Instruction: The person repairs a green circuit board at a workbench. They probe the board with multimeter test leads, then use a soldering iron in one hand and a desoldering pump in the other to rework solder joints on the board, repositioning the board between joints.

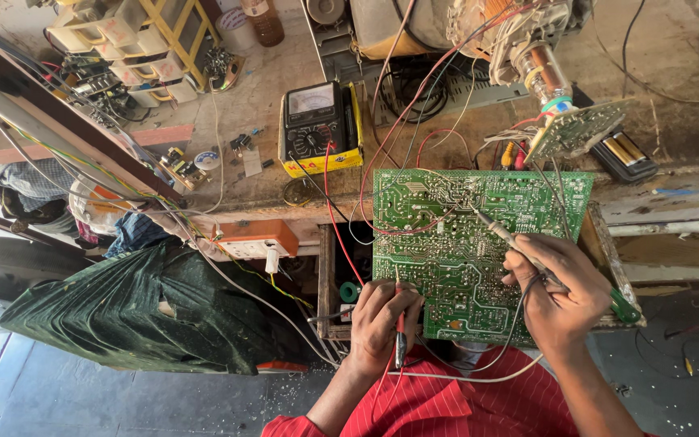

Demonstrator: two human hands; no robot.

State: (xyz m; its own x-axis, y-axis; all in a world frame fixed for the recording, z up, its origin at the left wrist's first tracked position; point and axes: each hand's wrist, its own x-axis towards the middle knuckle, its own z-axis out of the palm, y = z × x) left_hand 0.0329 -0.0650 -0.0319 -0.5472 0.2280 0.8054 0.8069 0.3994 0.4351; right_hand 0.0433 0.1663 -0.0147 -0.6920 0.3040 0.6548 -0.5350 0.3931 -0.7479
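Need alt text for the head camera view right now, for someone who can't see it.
Seen from above, a person's right hand holds a slim probe tool tip-down on a large green circuit board, while the left hand holds a red probe at the board's near edge. A yellow-cased analog multimeter sits on the cluttered workbench behind.

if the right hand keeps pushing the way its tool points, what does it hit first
The right hand aims its soldering iron up-left, and the tip already seems to sit on the green circuit board, so the board comes first; contact depth is unclear.
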